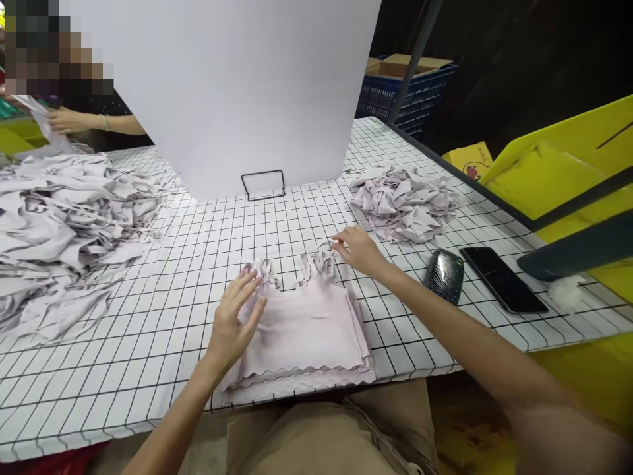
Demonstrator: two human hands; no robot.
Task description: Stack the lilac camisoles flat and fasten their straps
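A stack of pale pink strappy tops (pixel 306 330) with wavy hems lies flat near the table's front edge, straps bunched at its far side. My left hand (pixel 235 316) rests at the upper left of the stack, its fingers spread by the left straps (pixel 267 270). Over at the upper right, my right hand (pixel 361 251) has thumb and fingertips pinched together at the end of the right straps (pixel 319 260).
Loose pale fabric is heaped at left (pixel 64 224) and back right (pixel 403 201). A white board (pixel 237 99) stands behind on a wire stand (pixel 264 185). At right lie a dark glossy object (pixel 445 276) and a phone (pixel 502 280). A co-worker's hand (pixel 74 121) holds fabric.
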